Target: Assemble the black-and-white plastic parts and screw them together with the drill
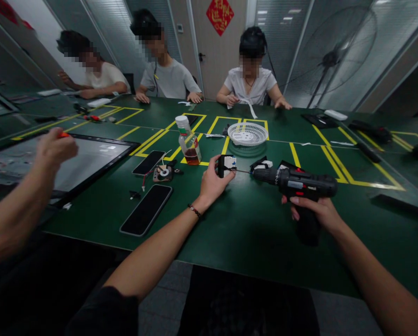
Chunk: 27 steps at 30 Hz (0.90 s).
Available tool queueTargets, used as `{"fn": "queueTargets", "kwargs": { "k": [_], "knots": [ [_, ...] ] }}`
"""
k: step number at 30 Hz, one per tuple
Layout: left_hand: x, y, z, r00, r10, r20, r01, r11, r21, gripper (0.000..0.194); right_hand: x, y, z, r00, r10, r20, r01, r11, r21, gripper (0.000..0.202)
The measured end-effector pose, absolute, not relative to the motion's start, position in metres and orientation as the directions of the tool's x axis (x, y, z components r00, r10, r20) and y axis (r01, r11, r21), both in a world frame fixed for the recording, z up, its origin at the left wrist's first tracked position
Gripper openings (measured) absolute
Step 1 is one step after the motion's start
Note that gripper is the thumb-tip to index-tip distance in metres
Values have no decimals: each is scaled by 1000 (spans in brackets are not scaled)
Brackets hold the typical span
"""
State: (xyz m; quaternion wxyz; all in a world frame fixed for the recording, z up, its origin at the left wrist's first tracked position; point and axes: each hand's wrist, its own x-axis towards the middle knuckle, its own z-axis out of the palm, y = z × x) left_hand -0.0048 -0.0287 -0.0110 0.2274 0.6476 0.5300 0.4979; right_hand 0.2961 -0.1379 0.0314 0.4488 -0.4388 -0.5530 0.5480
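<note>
1. Right hand [315, 210]: wrapped round the handle of a black cordless drill [300, 182], chuck pointing left, above the green table [247, 252].
2. Large smartphone [146, 210], dark screen: on the table, well left of the drill.
3. Left hand [212, 184], beaded bracelet on wrist: pinching a small black-and-white part [229, 163] just off the drill's bit end. Bit reaches the part; exact contact can't tell.
4. Co-worker's hand [60, 147]: far left of the drill, fingers curled round something orange, mostly hidden.
5. Small motor-like part [163, 173] with wires: left of the drill.
6. Smaller smartphone [149, 162]: farther left of the drill.
7. Second black-and-white piece [263, 164]: just behind the drill's chuck.
8. Clear bottle [192, 151], white cap, brown liquid: left of and beyond the drill, upright.
9. White plastic basket [231, 135]: beyond the drill, slightly left.
10. Three seated people: across the table, beyond the drill.
</note>
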Motion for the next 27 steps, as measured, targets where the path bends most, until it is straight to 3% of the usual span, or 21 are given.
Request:
{"fn": "queueTargets", "kwargs": {
  "k": [14,23,27],
  "knots": [
    [-6,-30,-9,-68,917,392,465,-319,826,69,292,-140,39,-234,972,-2,75,16,-997,19],
    [-1,-23,-17,-24,953,302,301,-281,911,64,298,-136,32,-208,977,-43,-25,-49,-998,35],
    [-4,-18,-19,50,968,245,309,-248,918,62,304,-132,27,-196,978,-75,-77,-91,-993,28]
  ]
}}
